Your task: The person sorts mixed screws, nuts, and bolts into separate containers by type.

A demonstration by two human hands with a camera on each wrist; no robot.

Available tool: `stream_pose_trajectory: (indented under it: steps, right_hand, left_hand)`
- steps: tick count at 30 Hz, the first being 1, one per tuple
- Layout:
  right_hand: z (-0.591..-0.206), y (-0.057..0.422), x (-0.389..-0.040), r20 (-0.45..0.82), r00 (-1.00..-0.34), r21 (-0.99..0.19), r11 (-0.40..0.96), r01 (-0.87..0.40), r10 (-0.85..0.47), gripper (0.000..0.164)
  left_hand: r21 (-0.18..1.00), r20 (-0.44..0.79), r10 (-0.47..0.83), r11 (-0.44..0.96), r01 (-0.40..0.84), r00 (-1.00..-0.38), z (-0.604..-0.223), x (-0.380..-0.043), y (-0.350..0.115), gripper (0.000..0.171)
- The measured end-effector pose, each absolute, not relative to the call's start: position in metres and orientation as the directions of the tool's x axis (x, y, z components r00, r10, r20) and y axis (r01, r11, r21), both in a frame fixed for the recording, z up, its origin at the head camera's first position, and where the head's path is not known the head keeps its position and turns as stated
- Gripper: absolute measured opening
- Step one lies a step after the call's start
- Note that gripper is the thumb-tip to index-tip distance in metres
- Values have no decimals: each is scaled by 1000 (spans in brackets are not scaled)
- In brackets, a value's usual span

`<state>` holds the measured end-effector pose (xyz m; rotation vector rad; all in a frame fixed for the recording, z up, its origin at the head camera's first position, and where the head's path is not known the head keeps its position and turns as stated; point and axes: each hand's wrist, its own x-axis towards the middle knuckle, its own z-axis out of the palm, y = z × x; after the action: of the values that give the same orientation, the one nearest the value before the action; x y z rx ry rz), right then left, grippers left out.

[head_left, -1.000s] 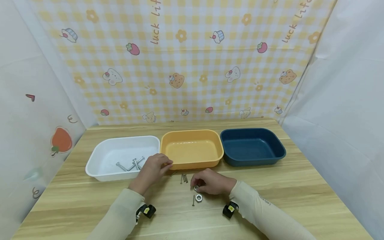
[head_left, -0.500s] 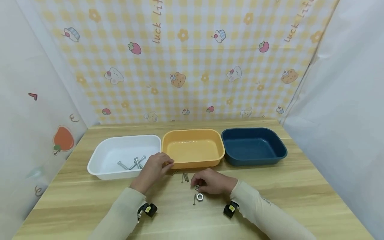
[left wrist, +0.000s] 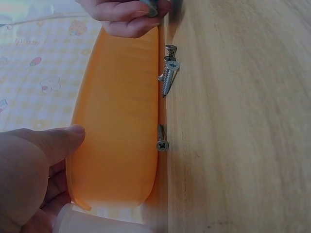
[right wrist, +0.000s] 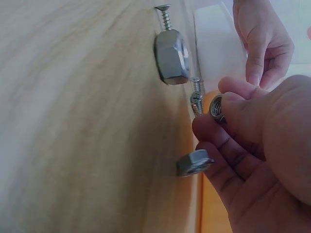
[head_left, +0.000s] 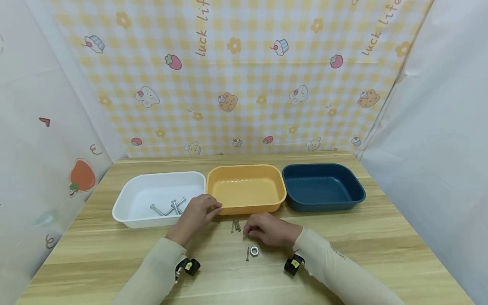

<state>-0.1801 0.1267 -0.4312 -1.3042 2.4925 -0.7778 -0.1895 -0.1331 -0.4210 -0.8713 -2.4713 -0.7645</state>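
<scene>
My left hand [head_left: 195,214] holds the near rim of the yellow tray [head_left: 251,209] at its left corner; the left wrist view shows the thumb [left wrist: 75,136] over the rim and the other fingers behind it. Just in front of that tray, my right hand [head_left: 272,230] has curled fingers. Between its thumb and forefinger it pinches a small hex nut [right wrist: 216,108], hidden from the head view. Another hex nut [right wrist: 194,162] lies by its lower fingers. A larger nut [head_left: 254,251] rests on the table beside a single screw [head_left: 248,254]. Several screws [head_left: 236,225] lie near the yellow tray.
A white tray [head_left: 127,220] containing several long bolts [head_left: 174,206] stands to the left. On the right is a dark blue tray [head_left: 324,206]. The three trays form a row on the wooden table [head_left: 381,241], before a yellow checked backdrop [head_left: 251,76].
My right hand has picked up a nut, which showed under its fingertips earlier and is now covered in the head view. The left hand stays at the yellow tray's rim.
</scene>
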Motion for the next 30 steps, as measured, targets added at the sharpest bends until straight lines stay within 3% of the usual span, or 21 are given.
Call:
stream_pose_trajectory:
  steps: [8,16,24,30]
  right_hand:
    - [-423,126,-184,102,-565,-535,434,-725,-819,10]
    - [-418,125,-190,145,-532,-528,390,-754,-834,10]
    - [-410,123,-192,115,-561,-548,418,-724,-820,10]
    - [-400,120,-194,129,-546,-530,408,-744,-827,10]
  left_hand:
    - [351,555,443,642,681,-704,-421,-190,-132,8]
    - [366,528,440,654,662,-727,-422,-190,-133,7]
    - [374,502,436,669,642,-747,-421,-190,-133,6]
    - [376,510,431,666,644,-745,-422,-190,-133,6]
